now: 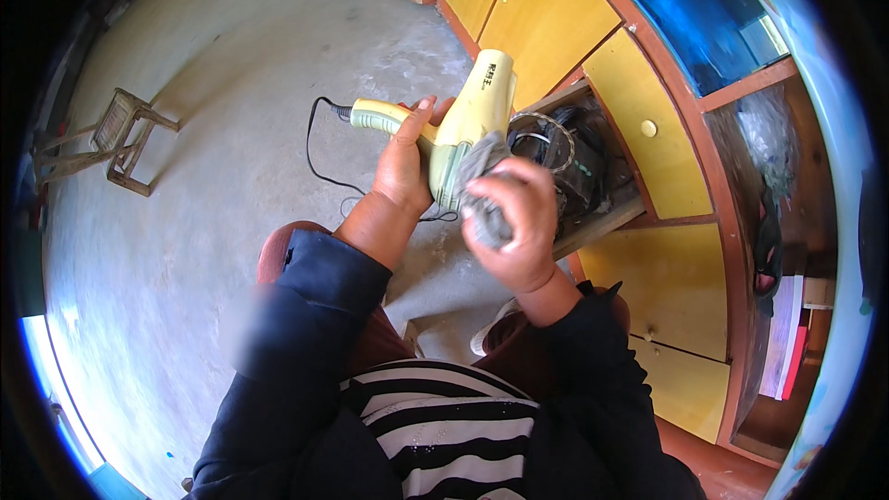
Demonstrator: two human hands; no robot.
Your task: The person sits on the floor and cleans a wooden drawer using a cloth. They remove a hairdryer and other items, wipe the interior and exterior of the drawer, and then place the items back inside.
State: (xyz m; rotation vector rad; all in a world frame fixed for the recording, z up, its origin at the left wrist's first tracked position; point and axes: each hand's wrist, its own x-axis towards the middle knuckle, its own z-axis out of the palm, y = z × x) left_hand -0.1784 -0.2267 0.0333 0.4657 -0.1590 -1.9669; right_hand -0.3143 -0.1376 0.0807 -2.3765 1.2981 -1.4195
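My left hand (pixel 406 163) grips a pale yellow and green hair dryer (pixel 478 101) where its handle meets the body. The nozzle points away from me and the handle sticks out to the left. A black power cord (pixel 310 146) leaves the handle's end and loops down beneath my wrist. In my right hand (pixel 517 222) is a bunched grey cloth (pixel 489 212), pressed against the rear of the dryer's body. That hand looks slightly blurred. The dryer's back end is partly covered by the cloth.
An open drawer (pixel 601 228) on the right holds cables and dark items (pixel 583 167). It belongs to a yellow cabinet (pixel 649 278) with red-brown framing. On the concrete floor (pixel 257 48), a small wooden stool (pixel 121 132) stands to the left. A shelf compartment (pixel 806 187) at far right holds plastic bags.
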